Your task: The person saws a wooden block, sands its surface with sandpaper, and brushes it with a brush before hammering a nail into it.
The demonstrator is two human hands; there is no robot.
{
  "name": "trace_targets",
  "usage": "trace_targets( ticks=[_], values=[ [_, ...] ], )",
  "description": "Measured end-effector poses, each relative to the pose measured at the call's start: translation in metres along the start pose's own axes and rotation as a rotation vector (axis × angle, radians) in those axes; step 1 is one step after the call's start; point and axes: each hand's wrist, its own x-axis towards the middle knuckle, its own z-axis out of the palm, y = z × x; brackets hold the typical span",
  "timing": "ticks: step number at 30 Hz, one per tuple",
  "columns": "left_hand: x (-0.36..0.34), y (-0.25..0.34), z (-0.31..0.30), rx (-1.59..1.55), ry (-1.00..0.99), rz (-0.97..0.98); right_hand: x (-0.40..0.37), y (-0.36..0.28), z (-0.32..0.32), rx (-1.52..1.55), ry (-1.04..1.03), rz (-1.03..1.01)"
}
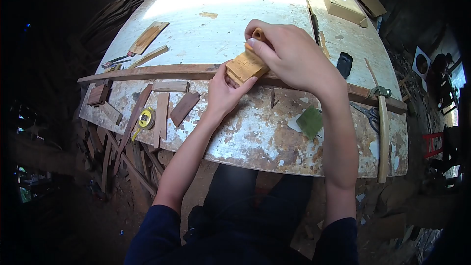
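Note:
A light wooden block [245, 66] rests on a long thin wooden strip [162, 72] that lies across the worn white table [255, 137]. My left hand [224, 91] grips the near end of the block from below. Over its far end, my right hand [289, 54] is closed, pressing down; a small rounded wooden part [258, 34] shows under its fingers.
Several wood offcuts [169, 105] and a yellow tape measure [145, 118] lie at the left. A hammer [381, 127], scissors [369, 114], green sandpaper [310, 121], a black object [344, 64], a saw [312, 17] and a box [341, 4] sit at the right. Scrap wood is piled below the left edge.

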Motion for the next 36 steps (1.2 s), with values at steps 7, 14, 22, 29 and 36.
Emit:
trace_targets(
  ticks=[7,14,22,29,36],
  values=[
    [-0.001,0.006,-0.001,0.026,-0.004,0.000,-0.003,-0.008,-0.003,0.027,-0.004,0.007],
    [-0.001,0.006,-0.003,0.073,0.002,0.001,-0.002,-0.006,-0.001,0.022,0.022,-0.028],
    [-0.004,0.016,-0.008,0.492,0.034,0.053,0.000,0.000,0.000,-0.023,-0.007,0.024],
    [0.001,0.002,-0.003,0.632,0.173,0.483,-0.001,-0.005,0.000,0.050,-0.064,-0.003],
    [0.003,-0.003,-0.007,0.409,0.206,0.521,-0.004,-0.012,0.001,0.070,0.037,-0.124]
  ],
)
